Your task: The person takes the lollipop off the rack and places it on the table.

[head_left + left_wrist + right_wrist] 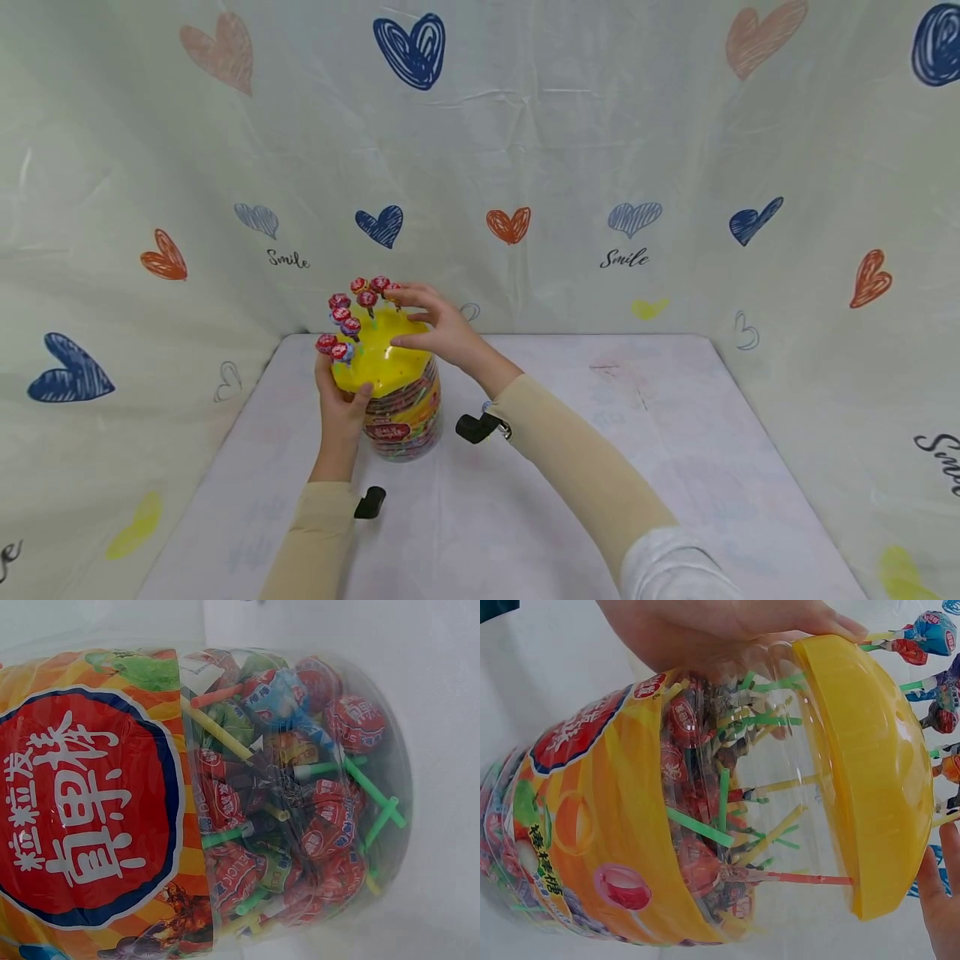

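A clear plastic jar (405, 429) filled with wrapped lollipops stands on the table, slightly tilted. Its yellow domed lid (386, 358) carries several lollipops (350, 327) stuck upright along the far and left sides. My left hand (343, 408) grips the jar at the lid's left edge, thumb in front. Over the lid's right side reaches my right hand (442, 329), its fingertips at a lollipop near the back and its thumb spread apart, low over the lid. The left wrist view shows the jar's orange-and-red label (97, 810) close up.
The pale table (600, 467) extends to the right of the jar. A light curtain (562, 167) printed with hearts hangs behind and on both sides. Black straps with small fittings (477, 427) stick out at the wrists.
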Demonstrator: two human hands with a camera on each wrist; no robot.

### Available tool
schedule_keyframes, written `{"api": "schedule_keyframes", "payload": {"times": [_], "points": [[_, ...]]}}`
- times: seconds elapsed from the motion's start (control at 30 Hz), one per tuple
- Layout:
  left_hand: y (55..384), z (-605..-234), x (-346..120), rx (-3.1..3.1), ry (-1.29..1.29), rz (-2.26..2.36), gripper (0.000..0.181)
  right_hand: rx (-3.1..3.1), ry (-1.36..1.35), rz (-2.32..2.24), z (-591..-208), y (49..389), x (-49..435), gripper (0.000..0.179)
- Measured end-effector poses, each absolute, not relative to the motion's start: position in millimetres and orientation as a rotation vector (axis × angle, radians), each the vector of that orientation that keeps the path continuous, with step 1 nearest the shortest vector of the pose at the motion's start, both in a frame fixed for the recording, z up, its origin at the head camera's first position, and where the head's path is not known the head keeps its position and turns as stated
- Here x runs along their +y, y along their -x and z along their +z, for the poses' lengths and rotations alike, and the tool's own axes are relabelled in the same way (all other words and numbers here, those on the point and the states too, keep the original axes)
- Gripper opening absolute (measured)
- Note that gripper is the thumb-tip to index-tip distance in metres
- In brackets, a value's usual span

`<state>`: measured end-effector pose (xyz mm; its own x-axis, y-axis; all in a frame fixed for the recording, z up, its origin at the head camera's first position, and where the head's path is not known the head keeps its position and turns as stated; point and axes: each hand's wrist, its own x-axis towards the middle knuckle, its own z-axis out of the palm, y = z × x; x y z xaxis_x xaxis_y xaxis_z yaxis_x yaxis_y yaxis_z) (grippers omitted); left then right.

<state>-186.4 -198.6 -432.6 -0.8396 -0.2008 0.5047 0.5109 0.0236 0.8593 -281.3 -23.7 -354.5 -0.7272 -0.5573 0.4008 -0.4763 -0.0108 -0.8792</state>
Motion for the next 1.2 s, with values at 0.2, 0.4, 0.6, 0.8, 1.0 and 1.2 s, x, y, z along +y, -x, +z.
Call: {"api": "schedule_keyframes", "payload": {"times": [0.2,0.4,0.6,0.8,1.0,1.2], "points": [[187.3,-433.3,-198.1,-1.826,0.289,-1.875,0.076,2.161,1.118,-1.872,-353.1,280.9,-23.2,0.058],[187.3,-433.3,-197.4,-1.853,0.253,-1.874,0.076,2.14,1.119,-1.892,-351.2,280.0,-21.9,0.057],[186.9,-433.1,-195.6,-1.838,0.271,-1.873,0.076,2.093,1.157,-1.973,-345.7,277.3,-16.1,0.058],[186.5,-432.3,-194.6,-1.795,0.304,-1.89,0.079,2.046,1.177,-2.057,-344.9,274.6,-3.3,0.059],[187.5,-436.1,-196.7,-1.766,0.325,-1.896,0.078,1.964,1.109,-2.118,-352.8,273.3,14.2,0.054],[199.1,-453.5,-206.0,-1.775,0.312,-1.893,0.077,1.937,1.003,-2.122,-364.6,271.2,32.9,0.051]]}}
